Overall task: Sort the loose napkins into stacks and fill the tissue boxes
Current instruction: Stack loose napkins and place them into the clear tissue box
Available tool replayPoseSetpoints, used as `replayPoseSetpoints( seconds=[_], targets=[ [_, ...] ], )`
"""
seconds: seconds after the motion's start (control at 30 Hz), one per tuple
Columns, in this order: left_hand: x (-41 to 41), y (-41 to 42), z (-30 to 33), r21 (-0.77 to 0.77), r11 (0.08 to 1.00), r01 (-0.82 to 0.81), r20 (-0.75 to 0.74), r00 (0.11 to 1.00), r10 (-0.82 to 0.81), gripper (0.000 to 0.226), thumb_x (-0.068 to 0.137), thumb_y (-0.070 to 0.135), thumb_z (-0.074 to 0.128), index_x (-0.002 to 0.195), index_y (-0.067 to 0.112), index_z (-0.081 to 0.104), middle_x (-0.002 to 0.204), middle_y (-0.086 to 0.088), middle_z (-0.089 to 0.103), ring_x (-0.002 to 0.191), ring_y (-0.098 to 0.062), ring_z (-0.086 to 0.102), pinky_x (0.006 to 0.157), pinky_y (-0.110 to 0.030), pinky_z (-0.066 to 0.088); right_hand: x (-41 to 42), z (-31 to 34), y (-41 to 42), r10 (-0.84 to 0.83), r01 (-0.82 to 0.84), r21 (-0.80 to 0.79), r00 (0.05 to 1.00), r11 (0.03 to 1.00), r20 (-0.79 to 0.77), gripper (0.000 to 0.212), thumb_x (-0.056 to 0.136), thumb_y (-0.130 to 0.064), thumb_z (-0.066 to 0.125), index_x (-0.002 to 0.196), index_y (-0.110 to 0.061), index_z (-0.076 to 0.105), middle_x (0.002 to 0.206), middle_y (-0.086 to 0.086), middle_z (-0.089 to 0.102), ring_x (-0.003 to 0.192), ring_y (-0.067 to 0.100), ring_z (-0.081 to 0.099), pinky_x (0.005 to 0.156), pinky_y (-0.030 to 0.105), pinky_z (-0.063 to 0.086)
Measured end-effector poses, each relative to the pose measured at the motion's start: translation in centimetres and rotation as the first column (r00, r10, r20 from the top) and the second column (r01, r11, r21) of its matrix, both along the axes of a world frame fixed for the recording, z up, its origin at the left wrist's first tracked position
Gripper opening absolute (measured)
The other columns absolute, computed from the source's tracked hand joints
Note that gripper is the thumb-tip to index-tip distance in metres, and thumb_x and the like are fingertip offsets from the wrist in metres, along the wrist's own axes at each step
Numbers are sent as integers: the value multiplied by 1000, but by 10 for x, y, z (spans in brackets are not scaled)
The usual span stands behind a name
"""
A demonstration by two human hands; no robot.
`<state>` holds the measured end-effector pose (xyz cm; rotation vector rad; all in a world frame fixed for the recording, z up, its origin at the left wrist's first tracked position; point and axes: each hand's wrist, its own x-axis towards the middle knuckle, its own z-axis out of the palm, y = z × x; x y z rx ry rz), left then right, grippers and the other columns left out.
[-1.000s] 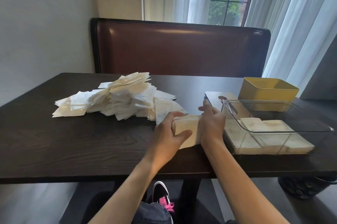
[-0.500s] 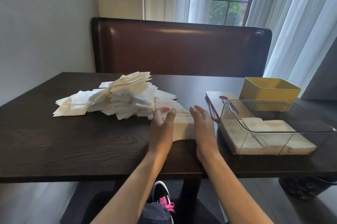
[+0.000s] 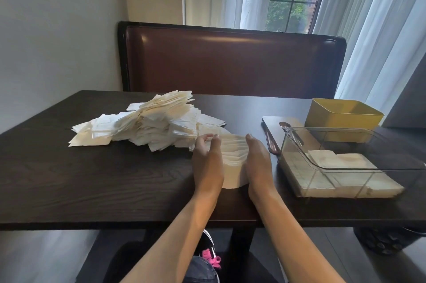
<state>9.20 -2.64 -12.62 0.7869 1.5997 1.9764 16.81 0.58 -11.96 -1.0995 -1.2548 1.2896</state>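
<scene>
A: Both hands have dropped flat; the stack (image 3: pixel 232 163) now fans out between them at six o'clock.

B: Left hand (image 3: pixel 207 163) and right hand (image 3: pixel 257 163) press its sides, fingers straight. Soft, light, slippery: squeeze the edges.

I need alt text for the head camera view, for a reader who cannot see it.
Two bare hands, left hand and right hand, press the sides of a small napkin stack on a dark table. A loose napkin pile lies left; a clear box with napkins stands right.

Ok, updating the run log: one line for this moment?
left hand: open | right hand: open | squaring napkin stack between palms | clear box: partly filled
</scene>
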Motion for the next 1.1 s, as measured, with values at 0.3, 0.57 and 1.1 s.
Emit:
replayPoseSetpoints(
  seconds=[0.3, 0.57, 1.1],
  targets=[
    [-3, 2, -3, -60, 998, -30, -91, 996, 25, 16, 100, 14, 51, 103, 11, 67, 91, 0, 63, 72, -5, 54, 51, -6, 37, 4, -1, 6, -59, 59, 12, 996, 998, 70, 17, 96, -19, 55, 90, -15, 70, 90, 6, 73, 91, 26, 70, 83, 42, 55],
    [2, 0, 0, 1, 1000, -2, -27, 1000, 2, 27, 105, 24, 45, 121, 14, 65, 112, 4, 66, 99, 3, 57, 67, 1, 37, 12, 4, 9, 104, -104, 0, 994, 995, 22, 25, 102, -23, 47, 88, -18, 66, 80, -10, 67, 60, -9, 62, 55, 13, 45],
    [-1, 1, -1, -40, 999, 32, -163, 986, -38, 27, 102, 12, 44, 89, 19, 67, 81, 5, 63, 77, -7, 57, 64, -16, 41, 2, 7, 3, -134, 134, 38, 991, 990, -12, 34, 98, -27, 52, 75, -9, 69, 63, -7, 63, 60, 5, 57, 59, 26, 44]
  ],
)
